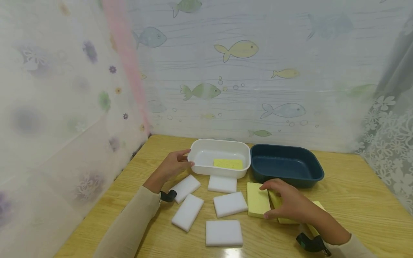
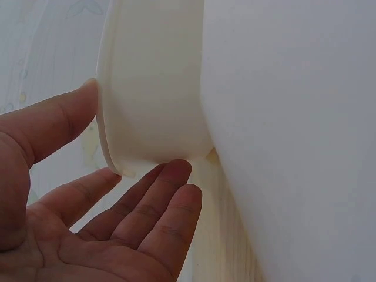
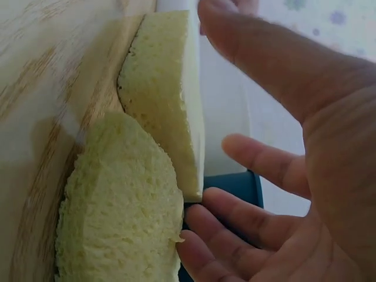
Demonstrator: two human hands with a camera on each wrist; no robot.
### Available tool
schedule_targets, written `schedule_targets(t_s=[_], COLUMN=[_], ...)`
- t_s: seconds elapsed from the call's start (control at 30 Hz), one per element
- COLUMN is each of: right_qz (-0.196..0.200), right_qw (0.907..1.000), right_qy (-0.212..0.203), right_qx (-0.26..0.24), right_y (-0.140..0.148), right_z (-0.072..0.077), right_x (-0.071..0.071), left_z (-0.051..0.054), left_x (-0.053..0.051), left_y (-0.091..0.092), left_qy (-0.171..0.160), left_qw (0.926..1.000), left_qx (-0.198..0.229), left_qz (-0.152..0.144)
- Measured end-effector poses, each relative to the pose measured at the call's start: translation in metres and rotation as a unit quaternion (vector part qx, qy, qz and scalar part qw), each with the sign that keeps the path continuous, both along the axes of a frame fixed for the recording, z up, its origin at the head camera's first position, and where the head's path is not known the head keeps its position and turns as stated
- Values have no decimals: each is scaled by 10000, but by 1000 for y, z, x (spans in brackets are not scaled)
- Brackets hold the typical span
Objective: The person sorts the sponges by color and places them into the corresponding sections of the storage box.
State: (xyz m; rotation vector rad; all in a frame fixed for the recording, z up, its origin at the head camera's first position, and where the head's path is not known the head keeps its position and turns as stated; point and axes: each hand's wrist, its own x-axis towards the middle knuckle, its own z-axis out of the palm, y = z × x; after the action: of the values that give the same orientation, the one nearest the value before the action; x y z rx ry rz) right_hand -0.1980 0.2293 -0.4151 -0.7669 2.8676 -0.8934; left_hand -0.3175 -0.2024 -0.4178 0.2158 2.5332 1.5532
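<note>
A white basin [image 1: 219, 172] holds one yellow sponge [image 1: 228, 164]. At its left end my left hand [image 1: 171, 165] touches the rim with thumb and fingers spread; the left wrist view shows relaxed fingers [image 2: 170, 217] beside the basin's wall [image 2: 155, 88]. My right hand [image 1: 288, 202] hovers with parted fingers over a flat yellow sponge [image 1: 257, 202], holding nothing. In the right wrist view that sponge [image 3: 161, 88] lies beyond a second, nearer sponge [image 3: 120, 205], close to the fingertips. More yellow sponges lie partly hidden under the right hand and wrist.
Right of the white basin, touching or nearly so, stands a dark blue basin [image 1: 287, 163]. Several white sponges, among them one at the front [image 1: 224, 233], lie spread on the wooden table [image 1: 351, 204]. Printed curtains [image 1: 200, 64] hang behind and at the sides.
</note>
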Motion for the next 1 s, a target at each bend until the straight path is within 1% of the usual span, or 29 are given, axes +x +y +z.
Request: schedule_targets(t_s=[0.17,0.33,0.5,0.83,1.0], right_qz=[240,292,273,144,68], right_qw=[9995,9992,9990,9990,9986], right_qy=[50,8,113,289,430], right_qx=[184,264,326,318,293], right_y=[0,1,1,0,-1], right_z=[-2,-2,-3,-2,0], right_x=[0,0,0,0,0], left_z=[0,-1,-1,-1,-1], left_x=[-1,-1,0,0,0], left_y=[0,0,0,-2,-1], left_qy=[-16,-3,-15,31,53], left_qw=[10000,10000,10000,9998,9999], left_qx=[28,32,50,115,112], left_qz=[2,-18,-13,-148,-111])
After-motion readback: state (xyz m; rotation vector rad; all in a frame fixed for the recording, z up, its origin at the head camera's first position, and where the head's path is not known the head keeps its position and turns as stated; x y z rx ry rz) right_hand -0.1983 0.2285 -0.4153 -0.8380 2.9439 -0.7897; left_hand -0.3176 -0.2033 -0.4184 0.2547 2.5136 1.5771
